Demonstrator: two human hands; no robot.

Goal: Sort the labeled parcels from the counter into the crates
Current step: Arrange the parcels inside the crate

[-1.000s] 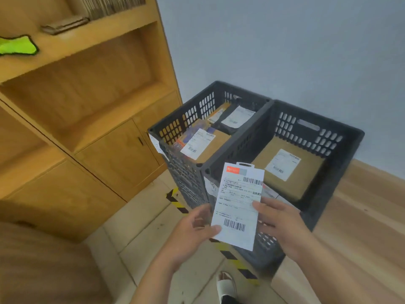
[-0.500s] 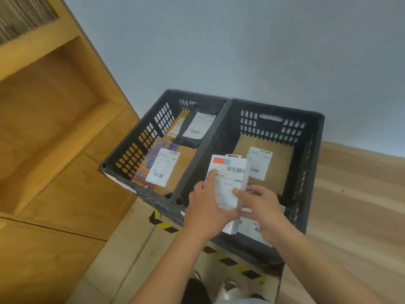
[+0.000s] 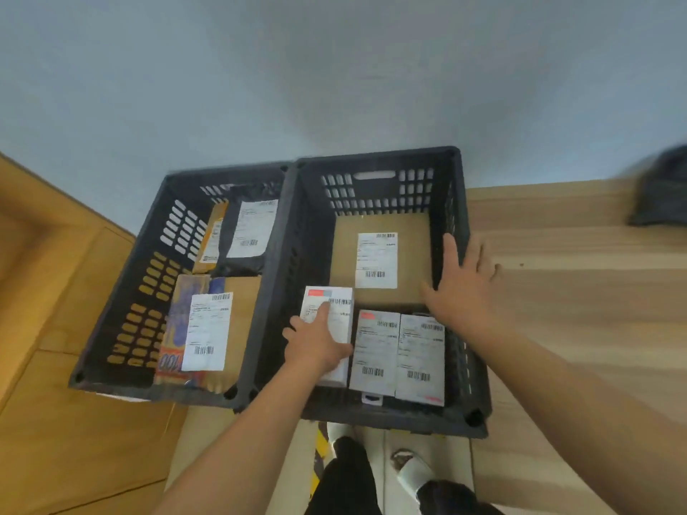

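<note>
Two dark plastic crates stand side by side on the floor. Inside the right crate (image 3: 379, 161), my left hand (image 3: 316, 343) holds a white labelled parcel (image 3: 340, 306) against the crate's near-left corner, index finger stretched along its label. Two more white labelled parcels (image 3: 399, 351) lie beside it. A brown box with a label (image 3: 412, 254) fills the back of that crate. My right hand (image 3: 461, 288) hovers over the crate's right wall, fingers spread and holding nothing. The left crate (image 3: 148, 254) holds a dark bag with a label (image 3: 249, 232) and a brown labelled parcel (image 3: 238, 328).
A wooden cabinet (image 3: 55, 291) stands to the left of the crates. A pale wooden surface (image 3: 576, 291) runs along the right, with a dark blurred object (image 3: 661, 187) on it. A grey wall is behind. My feet (image 3: 405, 466) and yellow-black floor tape are below.
Both hands held the white parcel above the crates; now my left hand has lowered it into the right crate and my right hand has let go and moved right. The view tilted down.
</note>
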